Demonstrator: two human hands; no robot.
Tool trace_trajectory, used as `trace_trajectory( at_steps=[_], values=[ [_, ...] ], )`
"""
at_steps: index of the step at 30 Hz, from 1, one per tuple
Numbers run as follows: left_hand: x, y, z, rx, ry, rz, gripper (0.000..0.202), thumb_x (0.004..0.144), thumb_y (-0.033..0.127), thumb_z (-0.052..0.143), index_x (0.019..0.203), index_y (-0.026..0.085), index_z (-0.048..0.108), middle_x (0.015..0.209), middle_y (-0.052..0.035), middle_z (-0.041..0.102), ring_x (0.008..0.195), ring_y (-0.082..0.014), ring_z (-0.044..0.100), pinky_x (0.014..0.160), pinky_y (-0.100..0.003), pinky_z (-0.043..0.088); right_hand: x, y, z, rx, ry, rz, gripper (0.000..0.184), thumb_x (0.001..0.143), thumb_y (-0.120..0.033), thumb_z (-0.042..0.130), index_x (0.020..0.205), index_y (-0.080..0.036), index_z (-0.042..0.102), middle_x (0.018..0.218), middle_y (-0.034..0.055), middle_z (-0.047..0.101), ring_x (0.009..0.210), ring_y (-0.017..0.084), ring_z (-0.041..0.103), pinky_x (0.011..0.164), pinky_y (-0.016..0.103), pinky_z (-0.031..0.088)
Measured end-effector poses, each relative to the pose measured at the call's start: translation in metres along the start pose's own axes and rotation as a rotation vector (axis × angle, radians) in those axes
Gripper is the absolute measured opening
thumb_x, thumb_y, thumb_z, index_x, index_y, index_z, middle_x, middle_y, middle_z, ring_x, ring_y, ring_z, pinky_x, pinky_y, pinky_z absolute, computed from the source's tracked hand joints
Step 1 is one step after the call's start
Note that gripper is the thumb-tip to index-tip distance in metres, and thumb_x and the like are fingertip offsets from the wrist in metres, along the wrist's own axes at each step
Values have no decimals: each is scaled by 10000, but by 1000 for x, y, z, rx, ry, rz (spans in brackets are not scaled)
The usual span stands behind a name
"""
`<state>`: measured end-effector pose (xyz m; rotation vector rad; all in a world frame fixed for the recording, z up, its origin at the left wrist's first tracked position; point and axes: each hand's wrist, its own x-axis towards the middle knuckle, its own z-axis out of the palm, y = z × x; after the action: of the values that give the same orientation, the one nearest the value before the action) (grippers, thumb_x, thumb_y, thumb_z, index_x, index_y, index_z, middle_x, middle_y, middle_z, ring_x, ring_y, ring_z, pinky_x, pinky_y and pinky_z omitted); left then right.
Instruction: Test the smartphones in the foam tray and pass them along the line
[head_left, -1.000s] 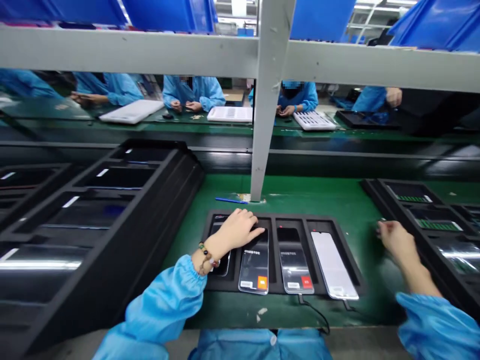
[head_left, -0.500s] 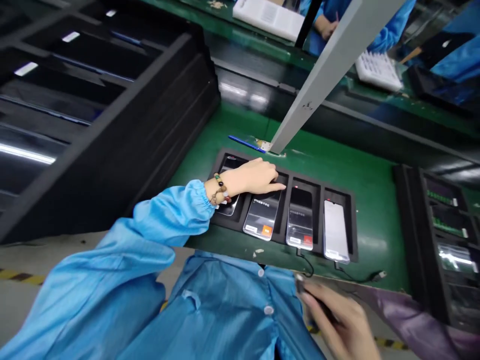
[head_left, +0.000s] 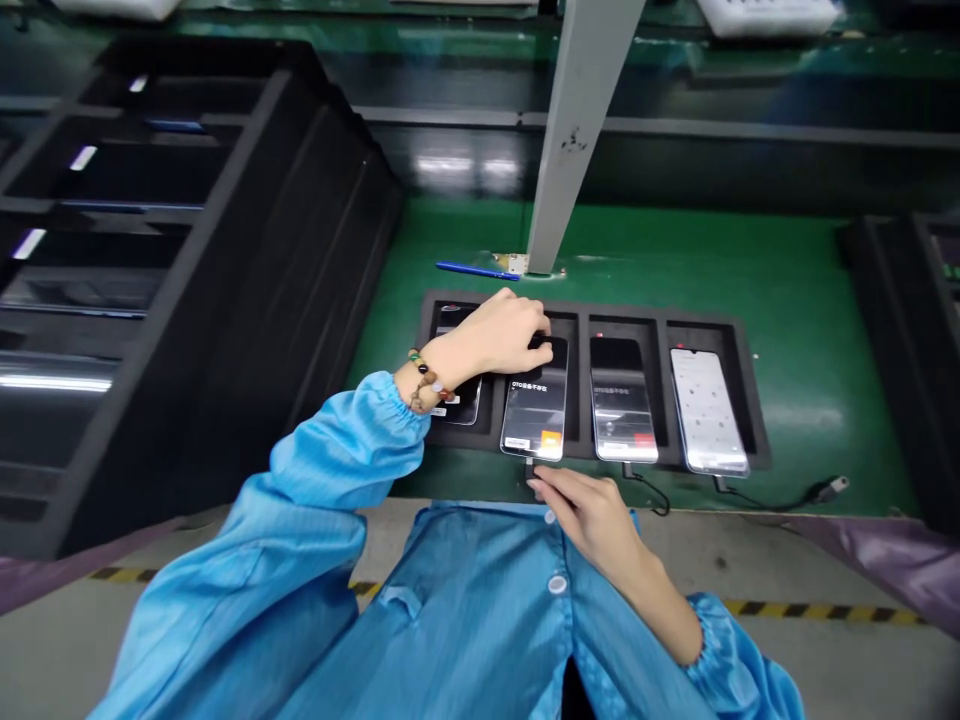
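Observation:
Four-slot black foam tray [head_left: 585,385] lies on the green bench, a phone in each slot. My left hand [head_left: 501,335], a beaded bracelet on its wrist, reaches over the leftmost phone [head_left: 469,398]. Its curled fingers grip the top end of the second phone [head_left: 536,410], whose dark screen shows white text and an orange square. My right hand [head_left: 589,510] pinches a small black cable plug [head_left: 531,475] at that phone's bottom edge; whether it is fully seated I cannot tell. Short cables run from the third phone [head_left: 624,400] and the bright-screened phone [head_left: 709,410] at right.
Stacked black trays of phones [head_left: 300,250] rise high on the left, and another black stack [head_left: 900,340] stands on the right. A grey post [head_left: 574,140] meets the bench behind the tray, beside a blue pen [head_left: 476,270]. A loose cable connector [head_left: 829,490] lies near the front edge.
My right hand has moved up and left from below the bench edge, bringing the plug to the second phone's bottom. My left hand stays at its top. The view has turned and tilted down.

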<state>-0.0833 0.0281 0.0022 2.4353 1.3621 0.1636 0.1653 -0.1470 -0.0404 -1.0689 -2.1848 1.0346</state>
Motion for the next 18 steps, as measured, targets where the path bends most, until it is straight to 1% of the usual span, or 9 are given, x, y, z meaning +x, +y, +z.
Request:
trace_trajectory(
  at_steps=[3, 6, 9, 11, 13, 15, 16, 18],
  values=[
    [0, -1, 0, -9, 6, 17, 378, 1028, 389, 588, 1143, 137, 845, 1174, -133, 789, 1112, -298, 729, 1104, -498, 455, 1, 0, 2, 8, 39, 1, 271, 1153, -323, 608, 1226, -216, 846, 1114, 64, 879, 898, 220, 874, 813, 302, 725],
    [0, -1, 1, -7, 8, 20, 407, 1024, 405, 571, 1138, 129, 846, 1161, -133, 792, 1104, -297, 732, 1104, -505, 464, 0, -1, 3, 48, 49, 45, 265, 1147, -329, 622, 1209, -204, 847, 1086, 66, 882, 858, 212, 868, 797, 290, 714],
    [0, -1, 3, 1, 20, 20, 431, 1009, 401, 560, 1152, 112, 846, 1148, -141, 795, 1093, -303, 737, 1081, -500, 491, -1, -2, 10, 59, 85, 94, 256, 1143, -339, 630, 1196, -213, 847, 1076, 61, 883, 848, 213, 864, 778, 291, 703],
    [1, 2, 3, 8, 25, 3, 442, 998, 395, 556, 1170, 108, 845, 1157, -148, 795, 1089, -312, 741, 1080, -507, 506, -1, -2, 16, 50, 118, 115, 250, 1143, -342, 629, 1186, -220, 844, 1067, 54, 883, 845, 210, 862, 765, 285, 694],
    [2, 6, 0, 13, 11, -29, 452, 1004, 400, 546, 1188, 110, 841, 1178, -149, 796, 1095, -321, 748, 1109, -525, 508, 0, -4, 17, 10, 117, 111, 257, 1150, -348, 617, 1181, -221, 839, 1056, 52, 880, 853, 212, 861, 764, 286, 689],
    [-1, 13, -7, 8, -4, -47, 467, 1039, 418, 522, 1228, 116, 824, 1215, -146, 799, 1148, -332, 746, 1168, -545, 490, 1, -11, 6, -64, 94, 87, 263, 1149, -371, 622, 1208, -219, 829, 1042, 59, 871, 854, 222, 855, 756, 309, 692],
    [-5, 16, -12, 0, 5, -43, 471, 1063, 427, 507, 1269, 126, 805, 1253, -139, 795, 1199, -336, 735, 1197, -550, 478, 0, -16, -6, -96, 96, 67, 259, 1138, -383, 645, 1245, -223, 819, 1051, 62, 865, 866, 229, 850, 768, 329, 697],
    [-22, 23, -24, -7, 65, -49, 465, 1116, 431, 463, 1382, 177, 749, 1378, -110, 758, 1337, -332, 684, 1240, -552, 460, -5, -29, -39, -114, 157, 25, 289, 1099, -395, 712, 1344, -256, 782, 1110, 64, 852, 939, 249, 838, 838, 384, 710]
  ],
)
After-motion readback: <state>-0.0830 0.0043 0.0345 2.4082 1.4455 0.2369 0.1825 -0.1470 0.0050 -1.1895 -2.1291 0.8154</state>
